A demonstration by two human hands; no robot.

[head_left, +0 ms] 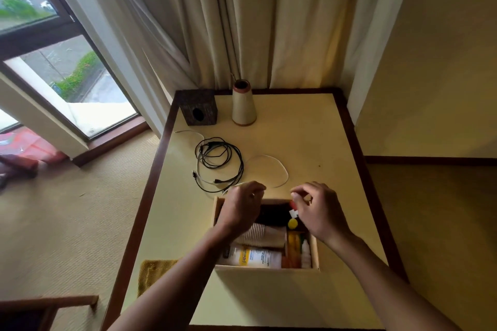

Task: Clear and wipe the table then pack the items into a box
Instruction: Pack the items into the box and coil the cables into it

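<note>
You will find no word, brand or number here that is clear enough to read. The only print is on the yellow label [248, 257] of the white bottle [271, 259] lying in the box [269, 269], on the near side of your left fingers [256, 187]. It is dark lettering, too blurred to make out a single letter.

The bench [309, 137] lies open on the right. A coiled black cable [215, 154] and a looped white cable [269, 155] sprawl just beyond the crowded box [269, 274]. A cone [243, 107] and a dark cube [199, 110] stand at the far edge.
</note>
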